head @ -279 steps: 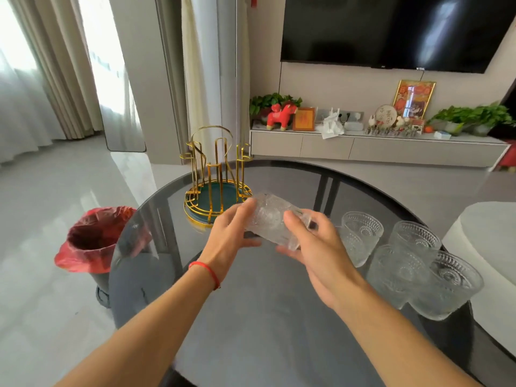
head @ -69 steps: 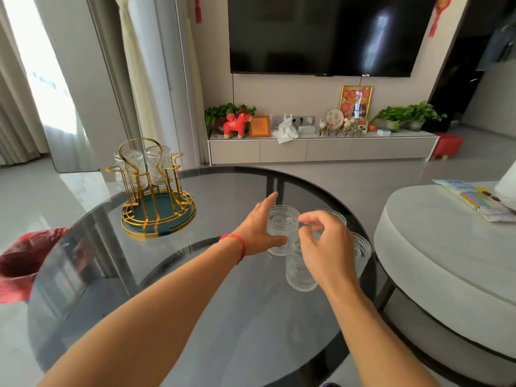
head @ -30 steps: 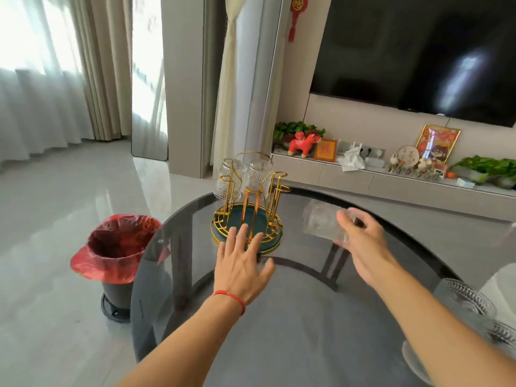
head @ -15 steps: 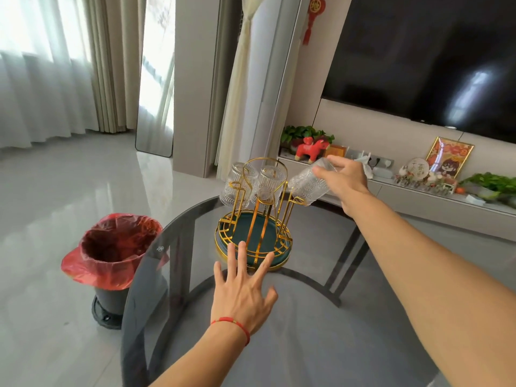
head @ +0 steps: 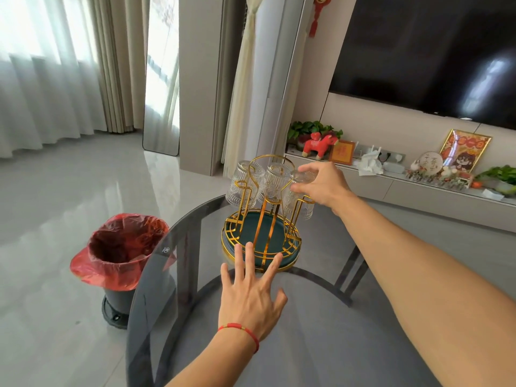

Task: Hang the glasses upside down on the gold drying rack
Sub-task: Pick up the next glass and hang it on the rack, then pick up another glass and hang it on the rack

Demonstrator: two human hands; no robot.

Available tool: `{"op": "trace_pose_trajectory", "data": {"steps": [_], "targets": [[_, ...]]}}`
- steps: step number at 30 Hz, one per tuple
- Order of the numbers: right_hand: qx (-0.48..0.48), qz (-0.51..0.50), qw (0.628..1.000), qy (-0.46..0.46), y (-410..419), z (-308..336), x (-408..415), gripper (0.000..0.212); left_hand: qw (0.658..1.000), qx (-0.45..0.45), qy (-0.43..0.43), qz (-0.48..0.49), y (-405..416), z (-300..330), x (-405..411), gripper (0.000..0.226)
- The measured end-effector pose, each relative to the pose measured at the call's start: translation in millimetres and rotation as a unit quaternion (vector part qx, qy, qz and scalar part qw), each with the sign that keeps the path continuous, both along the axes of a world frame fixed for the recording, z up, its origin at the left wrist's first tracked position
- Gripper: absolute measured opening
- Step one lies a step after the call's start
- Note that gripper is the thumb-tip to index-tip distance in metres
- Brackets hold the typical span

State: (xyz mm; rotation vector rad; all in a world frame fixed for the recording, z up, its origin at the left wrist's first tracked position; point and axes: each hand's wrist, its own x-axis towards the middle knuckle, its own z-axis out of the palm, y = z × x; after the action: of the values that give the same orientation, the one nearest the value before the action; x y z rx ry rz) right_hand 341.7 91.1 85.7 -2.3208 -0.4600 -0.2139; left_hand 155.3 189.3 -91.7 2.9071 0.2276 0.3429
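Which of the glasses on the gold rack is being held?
The rightmost glass, gripped at its upturned base by the right hand. The other two glasses hang untouched to its left.

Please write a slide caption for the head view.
Right hand seats a third clear ribbed glass upside down on the gold wire drying rack.

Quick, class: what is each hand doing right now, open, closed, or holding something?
Left hand: open, fingers spread flat on the glass table, holding nothing.
Right hand: closed on a glass at the gold rack.
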Motion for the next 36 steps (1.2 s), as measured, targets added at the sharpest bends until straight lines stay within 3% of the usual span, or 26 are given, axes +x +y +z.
{"op": "trace_pose_trajectory", "data": {"steps": [5,11,21,28,31,36], "targets": [[-0.011,0.014,1.000,0.023,3.2,-5.9,-2.8,0.063,1.000,0.001,-0.012,0.002,-0.2,-0.6,-2.1,0.070],[-0.046,0.049,0.997,0.023,2.2,-9.3,-7.1,0.046,1.000,0.007,-0.012,0.001,-0.2,-0.7,-1.5,0.070],[-0.081,0.081,0.993,0.015,-23.2,-21.0,-52.2,0.055,1.000,0.007,-0.010,0.009,4.6,0.4,-0.3,0.070],[-0.129,0.103,0.986,-0.001,-100.2,-32.5,-139.4,0.058,1.000,0.016,-0.011,0.001,-0.4,9.1,-10.5,0.069],[-0.128,0.106,0.986,-0.015,-132.5,-44.8,-189.1,0.056,0.999,0.006,-0.052,-0.015,-6.9,16.1,-19.8,0.066],[-0.073,0.066,0.994,-0.051,-188.8,-73.1,-260.1,0.041,0.982,-0.071,-0.103,-0.142,-72.8,32.8,-43.5,0.064]]}}
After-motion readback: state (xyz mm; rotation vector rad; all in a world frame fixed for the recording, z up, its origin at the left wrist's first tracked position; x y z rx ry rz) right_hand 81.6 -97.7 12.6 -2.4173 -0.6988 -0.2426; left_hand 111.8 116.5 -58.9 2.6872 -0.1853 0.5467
